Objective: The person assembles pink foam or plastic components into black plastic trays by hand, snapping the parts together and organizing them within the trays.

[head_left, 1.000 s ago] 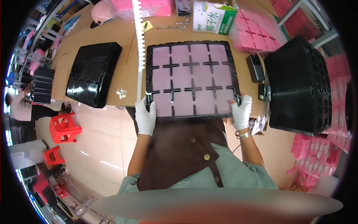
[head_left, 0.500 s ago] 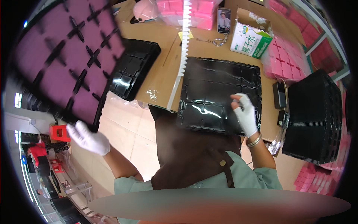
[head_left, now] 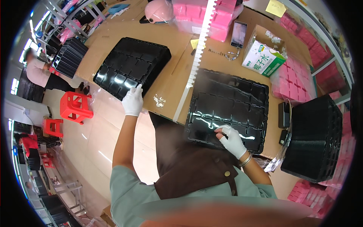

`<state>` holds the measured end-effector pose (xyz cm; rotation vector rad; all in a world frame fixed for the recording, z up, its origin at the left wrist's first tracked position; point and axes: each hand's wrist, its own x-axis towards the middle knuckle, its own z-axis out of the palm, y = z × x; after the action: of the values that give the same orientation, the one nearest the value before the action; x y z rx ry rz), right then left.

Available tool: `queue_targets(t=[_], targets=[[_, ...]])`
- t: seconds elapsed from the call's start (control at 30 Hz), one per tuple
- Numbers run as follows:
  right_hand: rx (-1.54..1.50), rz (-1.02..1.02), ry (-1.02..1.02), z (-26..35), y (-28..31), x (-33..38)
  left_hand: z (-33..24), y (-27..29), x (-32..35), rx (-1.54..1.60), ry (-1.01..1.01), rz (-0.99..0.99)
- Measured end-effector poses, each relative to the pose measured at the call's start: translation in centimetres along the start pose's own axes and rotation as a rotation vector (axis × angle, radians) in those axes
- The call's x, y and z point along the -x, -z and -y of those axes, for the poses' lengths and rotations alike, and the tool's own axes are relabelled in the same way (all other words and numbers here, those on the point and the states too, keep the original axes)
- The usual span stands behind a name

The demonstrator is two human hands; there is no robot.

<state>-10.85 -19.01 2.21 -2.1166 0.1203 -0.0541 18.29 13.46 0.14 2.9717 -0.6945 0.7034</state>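
My left hand [head_left: 133, 101], in a white glove, rests at the near edge of a black plastic tray [head_left: 124, 62] on the left of the table. Its fingers are stretched out against the tray's rim. My right hand [head_left: 232, 143], also gloved but with bare thumb and fingertip, is over the near part of a second black tray [head_left: 230, 108]. Thumb and forefinger come together there, and whatever lies between them is too small to make out. The second tray has moulded compartments and a glossy surface.
A white toothed strip [head_left: 199, 53] crosses between the trays. Behind are a phone [head_left: 238, 34], an open carton [head_left: 264, 51], a pink helmet [head_left: 159, 11] and bagged pink foam [head_left: 293, 79]. Stacked black trays [head_left: 312, 138] stand right. Red stools [head_left: 76, 107] and a person [head_left: 38, 70] are left.
The tilted tray with pink foam at the left is no longer seen raised. My left hand has moved up and right to the left tray; my right hand is nearer the second tray's front edge.
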Motion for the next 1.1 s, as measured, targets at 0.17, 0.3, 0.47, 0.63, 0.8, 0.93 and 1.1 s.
queue_targets(t=[0.17,0.3,0.47,0.63,0.8,0.93,1.1], targets=[[-0.046,-0.043,-0.042,0.0,1.0,-0.9,1.4,-0.3,0.6,0.156,-0.043,-0.028],[0.009,-0.14,0.031,-1.3,1.4,-2.0,-0.7,1.4,-0.4,0.039,0.036,0.057],[-0.131,-0.133,-0.093,0.4,0.8,-4.1,-9.6,0.2,-4.7,0.598,-0.04,-0.061],[-0.167,-0.077,0.001,1.1,0.0,-7.3,-15.4,-5.5,-8.2,1.207,0.113,0.438],[-0.464,-0.242,-0.134,0.7,1.0,-11.1,-18.4,2.5,-7.0,1.665,0.467,0.602],[-0.732,-0.274,-0.124,2.9,-2.1,-13.4,-19.3,6.3,-4.2,1.84,0.59,0.408],[-0.78,-0.273,-0.17,3.6,-3.2,-13.3,-19.0,7.2,-3.4,1.861,0.627,0.402]])
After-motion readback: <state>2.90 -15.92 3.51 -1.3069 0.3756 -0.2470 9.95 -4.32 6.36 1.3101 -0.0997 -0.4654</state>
